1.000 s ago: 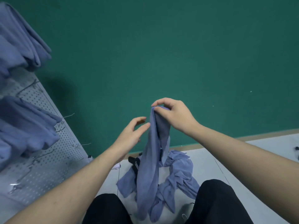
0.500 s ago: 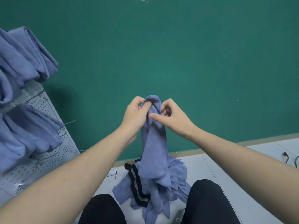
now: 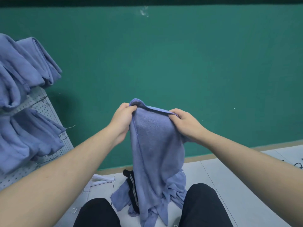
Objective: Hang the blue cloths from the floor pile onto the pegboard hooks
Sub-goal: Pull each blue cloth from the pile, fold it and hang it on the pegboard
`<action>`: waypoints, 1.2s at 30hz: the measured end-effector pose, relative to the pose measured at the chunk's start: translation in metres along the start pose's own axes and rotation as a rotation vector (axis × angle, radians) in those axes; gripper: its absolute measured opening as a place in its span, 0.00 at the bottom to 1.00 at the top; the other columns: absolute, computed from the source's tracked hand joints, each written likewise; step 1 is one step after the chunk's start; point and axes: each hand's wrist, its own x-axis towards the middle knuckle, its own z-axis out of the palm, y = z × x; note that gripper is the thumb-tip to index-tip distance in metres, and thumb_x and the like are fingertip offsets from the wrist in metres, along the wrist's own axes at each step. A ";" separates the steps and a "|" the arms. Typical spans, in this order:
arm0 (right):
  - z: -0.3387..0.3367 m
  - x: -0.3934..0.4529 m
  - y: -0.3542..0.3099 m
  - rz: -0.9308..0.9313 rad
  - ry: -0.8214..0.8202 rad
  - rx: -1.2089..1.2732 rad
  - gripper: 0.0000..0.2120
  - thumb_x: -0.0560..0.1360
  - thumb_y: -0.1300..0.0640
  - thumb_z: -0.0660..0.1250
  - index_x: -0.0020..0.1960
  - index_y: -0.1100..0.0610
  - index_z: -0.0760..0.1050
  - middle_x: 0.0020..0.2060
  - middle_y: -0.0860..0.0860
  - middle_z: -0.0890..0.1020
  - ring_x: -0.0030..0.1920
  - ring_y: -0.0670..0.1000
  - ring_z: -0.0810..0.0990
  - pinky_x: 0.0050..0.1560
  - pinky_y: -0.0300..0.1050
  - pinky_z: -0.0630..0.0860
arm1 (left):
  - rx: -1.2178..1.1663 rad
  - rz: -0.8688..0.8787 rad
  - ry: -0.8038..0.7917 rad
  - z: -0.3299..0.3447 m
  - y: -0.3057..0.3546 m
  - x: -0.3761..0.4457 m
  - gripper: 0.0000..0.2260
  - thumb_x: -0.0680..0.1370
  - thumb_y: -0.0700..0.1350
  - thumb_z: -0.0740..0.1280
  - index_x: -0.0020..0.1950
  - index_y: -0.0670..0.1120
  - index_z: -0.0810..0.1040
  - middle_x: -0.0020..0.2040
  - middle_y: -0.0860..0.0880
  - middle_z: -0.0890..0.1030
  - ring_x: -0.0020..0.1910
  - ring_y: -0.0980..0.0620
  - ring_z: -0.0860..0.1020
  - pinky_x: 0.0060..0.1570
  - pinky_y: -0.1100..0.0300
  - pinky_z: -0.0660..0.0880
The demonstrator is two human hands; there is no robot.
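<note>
- Head view: left hand (image 3: 122,120) and right hand (image 3: 186,124) each pinch the top edge of 1 blue cloth (image 3: 155,145).
- Cloth hangs long axis vertical, above the floor pile (image 3: 177,185).
- Pegboard (image 3: 39,102) lies left; left hand nearer.

Left arm: bare forearm reaches up from the lower left toward the centre, wrist roughly straight.
Left hand (image 3: 122,117): fingers curled, pinching the top left corner of the blue cloth (image 3: 154,145), back of the hand toward the camera.
Right arm: bare forearm comes in from the lower right, angled up and inward.
Right hand (image 3: 186,123): fingers curled over the cloth's top edge, knuckles up, gripping it.
Hands: level with each other, apart, the cloth's edge stretched between them.
Legs: two dark-clad knees at the bottom edge.
</note>
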 end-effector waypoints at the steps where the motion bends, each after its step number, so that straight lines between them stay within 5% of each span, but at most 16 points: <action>1: -0.002 -0.001 -0.001 -0.027 0.003 -0.080 0.10 0.83 0.51 0.59 0.51 0.48 0.79 0.38 0.39 0.79 0.39 0.41 0.76 0.35 0.34 0.70 | 0.022 0.001 0.006 -0.001 0.000 0.000 0.04 0.80 0.46 0.62 0.51 0.47 0.73 0.48 0.48 0.77 0.46 0.49 0.73 0.49 0.52 0.69; 4: -0.006 -0.003 -0.002 -0.077 -0.008 -0.244 0.13 0.81 0.45 0.62 0.43 0.49 0.77 0.36 0.41 0.79 0.39 0.45 0.77 0.34 0.36 0.68 | 0.012 0.006 0.017 -0.004 0.002 0.000 0.01 0.81 0.41 0.61 0.51 0.46 0.72 0.50 0.47 0.76 0.48 0.48 0.73 0.50 0.52 0.69; 7: -0.012 -0.003 -0.002 -0.001 0.009 -0.273 0.25 0.76 0.35 0.65 0.33 0.54 0.69 0.25 0.44 0.72 0.27 0.48 0.70 0.27 0.40 0.65 | -0.094 -0.017 -0.008 -0.006 0.006 -0.002 0.07 0.80 0.34 0.59 0.54 0.44 0.72 0.51 0.43 0.76 0.49 0.48 0.74 0.50 0.54 0.70; 11: -0.022 -0.002 0.002 -0.035 0.081 -0.416 0.31 0.72 0.30 0.66 0.31 0.54 0.59 0.25 0.48 0.65 0.29 0.51 0.63 0.32 0.47 0.60 | -0.143 -0.027 -0.023 -0.011 0.011 -0.006 0.09 0.77 0.33 0.59 0.53 0.43 0.75 0.47 0.45 0.77 0.46 0.47 0.73 0.41 0.56 0.70; 16: -0.035 -0.002 0.012 -0.156 -0.027 -0.331 0.30 0.71 0.34 0.70 0.32 0.55 0.59 0.26 0.46 0.62 0.30 0.49 0.60 0.33 0.47 0.59 | -0.051 0.023 -0.092 -0.012 0.011 -0.011 0.03 0.78 0.43 0.68 0.47 0.48 0.82 0.42 0.52 0.82 0.41 0.52 0.77 0.44 0.58 0.71; 21: -0.042 -0.004 0.017 -0.219 -0.179 -0.346 0.07 0.70 0.54 0.70 0.40 0.50 0.71 0.33 0.44 0.77 0.34 0.46 0.70 0.40 0.47 0.72 | -0.089 0.052 -0.055 -0.018 0.006 -0.013 0.04 0.82 0.45 0.66 0.48 0.49 0.78 0.41 0.53 0.81 0.38 0.56 0.77 0.40 0.61 0.73; 25: -0.048 -0.004 0.019 -0.163 -0.217 -0.286 0.10 0.74 0.61 0.70 0.44 0.46 0.75 0.40 0.45 0.82 0.39 0.46 0.74 0.44 0.40 0.73 | -0.128 -0.013 -0.039 -0.026 0.008 -0.015 0.05 0.82 0.44 0.64 0.47 0.48 0.77 0.41 0.52 0.81 0.38 0.54 0.77 0.39 0.59 0.74; 28: -0.054 -0.004 0.020 -0.070 -0.150 -0.195 0.02 0.76 0.56 0.72 0.46 0.50 0.81 0.43 0.47 0.85 0.38 0.41 0.76 0.42 0.30 0.71 | -0.147 -0.030 -0.025 -0.033 0.009 -0.017 0.05 0.82 0.44 0.64 0.46 0.48 0.77 0.40 0.52 0.80 0.38 0.54 0.77 0.38 0.59 0.73; 30: -0.055 -0.004 0.024 -0.016 -0.092 -0.232 0.05 0.77 0.51 0.72 0.45 0.52 0.83 0.41 0.45 0.85 0.37 0.41 0.77 0.40 0.31 0.72 | -0.159 -0.027 -0.021 -0.036 0.009 -0.018 0.05 0.82 0.44 0.64 0.47 0.48 0.77 0.40 0.51 0.80 0.38 0.53 0.76 0.38 0.59 0.72; 36: -0.047 -0.006 0.026 -0.035 0.081 -0.337 0.19 0.83 0.46 0.61 0.36 0.54 0.66 0.31 0.48 0.73 0.34 0.49 0.70 0.35 0.43 0.67 | -0.153 0.040 -0.043 -0.039 0.011 -0.021 0.05 0.83 0.43 0.64 0.48 0.48 0.77 0.40 0.53 0.82 0.38 0.55 0.78 0.38 0.59 0.73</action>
